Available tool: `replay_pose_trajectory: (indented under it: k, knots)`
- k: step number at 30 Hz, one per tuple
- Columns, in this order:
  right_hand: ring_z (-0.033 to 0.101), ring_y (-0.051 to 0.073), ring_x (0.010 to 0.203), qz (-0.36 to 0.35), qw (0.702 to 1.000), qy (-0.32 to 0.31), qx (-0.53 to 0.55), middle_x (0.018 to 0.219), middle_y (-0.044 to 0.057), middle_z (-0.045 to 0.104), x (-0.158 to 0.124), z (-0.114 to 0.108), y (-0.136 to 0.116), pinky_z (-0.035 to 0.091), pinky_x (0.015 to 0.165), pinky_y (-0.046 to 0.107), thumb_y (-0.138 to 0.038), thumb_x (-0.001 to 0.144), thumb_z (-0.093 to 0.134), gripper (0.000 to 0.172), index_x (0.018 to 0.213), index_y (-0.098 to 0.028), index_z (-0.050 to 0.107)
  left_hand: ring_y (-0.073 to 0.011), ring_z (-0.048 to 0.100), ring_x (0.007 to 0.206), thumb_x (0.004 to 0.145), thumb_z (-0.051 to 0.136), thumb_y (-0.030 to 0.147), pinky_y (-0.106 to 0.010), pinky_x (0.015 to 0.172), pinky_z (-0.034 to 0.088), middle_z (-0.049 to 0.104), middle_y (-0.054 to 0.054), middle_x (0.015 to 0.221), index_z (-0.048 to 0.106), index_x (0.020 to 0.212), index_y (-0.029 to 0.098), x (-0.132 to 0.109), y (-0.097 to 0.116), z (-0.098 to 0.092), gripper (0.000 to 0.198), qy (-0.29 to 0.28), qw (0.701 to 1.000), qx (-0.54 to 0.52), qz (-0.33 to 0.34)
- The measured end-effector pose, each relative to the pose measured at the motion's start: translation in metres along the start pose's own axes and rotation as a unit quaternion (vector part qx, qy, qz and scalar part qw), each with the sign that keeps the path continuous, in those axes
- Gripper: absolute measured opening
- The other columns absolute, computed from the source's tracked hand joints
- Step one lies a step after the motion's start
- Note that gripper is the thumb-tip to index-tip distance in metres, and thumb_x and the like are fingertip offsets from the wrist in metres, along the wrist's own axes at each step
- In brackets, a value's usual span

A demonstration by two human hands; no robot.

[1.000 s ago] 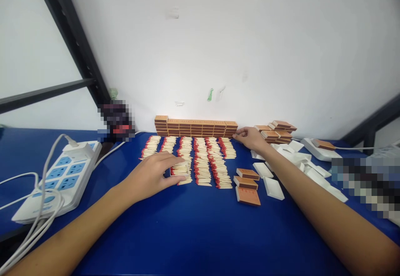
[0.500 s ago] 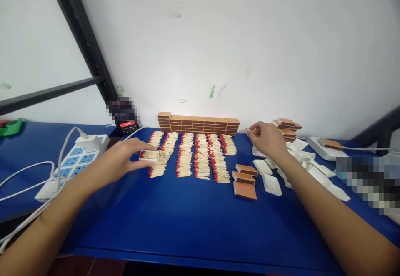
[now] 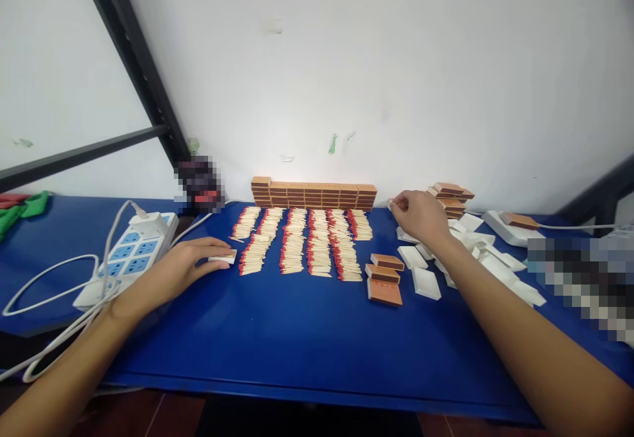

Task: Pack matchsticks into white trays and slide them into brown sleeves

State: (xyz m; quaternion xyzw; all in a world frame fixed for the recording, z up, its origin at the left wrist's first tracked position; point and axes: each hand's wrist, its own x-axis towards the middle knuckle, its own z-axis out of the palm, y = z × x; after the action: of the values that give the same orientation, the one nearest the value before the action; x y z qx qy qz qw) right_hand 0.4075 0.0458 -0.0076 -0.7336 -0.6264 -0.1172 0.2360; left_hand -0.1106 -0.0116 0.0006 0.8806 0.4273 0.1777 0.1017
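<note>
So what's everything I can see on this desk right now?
table: one, blue, across the foreground
matches: many, in several rows, pale with red heads, table centre
stacked matchboxes: one low row, brown, against the white wall
brown sleeves: three, just right of the matches
white trays: several, white, right side
box pile: one heap, brown, back right
power strip: one, white and blue, left
cables: a few, white, by the power strip
left hand: fingers on a small white tray, left of the matches
right hand: curled near the right end of the stacked matchboxes; what it pinches is unclear
</note>
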Motion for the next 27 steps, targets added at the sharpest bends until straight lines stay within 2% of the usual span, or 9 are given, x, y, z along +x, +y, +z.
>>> replay_pose_trajectory:
  k: [6,14,17,21,23,27]
  knots:
    - [0.071,0.03,0.09,-0.005,1.0,-0.001,0.002,0.093,0.011,0.078,0.0,0.001,0.0,0.048,0.073,0.036,-0.025,0.09,0.063,0.012,0.086,-0.02,0.072,-0.0268,0.068,0.118,0.102,0.05,0.066,-0.04,0.107,0.054,0.073,-0.008,0.129,0.08,0.12,0.029,0.021,-0.009,0.0,0.051,0.007,1.0,0.011,0.011]
    - [0.071,0.032,0.089,0.002,1.0,-0.003,0.007,0.094,0.013,0.078,0.001,0.0,0.002,0.049,0.072,0.038,-0.028,0.091,0.061,0.015,0.09,-0.019,0.074,-0.0218,0.065,0.094,0.106,0.043,0.061,-0.033,0.088,0.053,0.067,-0.007,0.104,0.08,0.115,0.028,0.043,-0.007,-0.005,0.05,-0.01,0.999,0.049,0.019]
    - [0.071,0.031,0.091,0.006,1.0,-0.001,0.007,0.095,0.013,0.078,0.001,0.0,0.002,0.049,0.072,0.038,-0.028,0.091,0.062,0.015,0.09,-0.019,0.074,-0.0237,0.062,0.099,0.107,0.04,0.058,-0.037,0.092,0.052,0.064,-0.009,0.106,0.078,0.121,0.026,0.048,-0.013,0.0,0.052,0.032,0.996,0.082,0.033]
    - [0.072,0.031,0.091,0.007,1.0,0.002,0.006,0.096,0.012,0.079,0.001,0.0,0.001,0.049,0.071,0.037,-0.029,0.091,0.062,0.016,0.09,-0.019,0.075,-0.029,0.062,0.118,0.106,0.043,0.059,-0.044,0.106,0.049,0.064,-0.013,0.125,0.071,0.132,0.023,0.052,-0.021,0.009,0.052,0.113,0.988,0.098,0.03]
    - [0.072,0.031,0.091,0.003,1.0,0.004,0.004,0.096,0.012,0.079,0.0,0.0,0.001,0.049,0.071,0.037,-0.028,0.091,0.061,0.016,0.09,-0.019,0.075,-0.0308,0.061,0.122,0.105,0.046,0.06,-0.045,0.109,0.048,0.066,-0.013,0.128,0.07,0.133,0.024,0.053,-0.022,0.011,0.052,0.141,0.984,0.108,0.018]
    - [0.071,0.031,0.091,-0.001,1.0,0.005,0.007,0.095,0.012,0.079,0.001,0.0,0.0,0.049,0.072,0.037,-0.027,0.091,0.062,0.016,0.09,-0.019,0.075,-0.0299,0.065,0.116,0.105,0.045,0.062,-0.044,0.107,0.051,0.072,-0.011,0.12,0.075,0.122,0.024,0.052,-0.019,0.013,0.052,0.145,0.984,0.106,0.005]
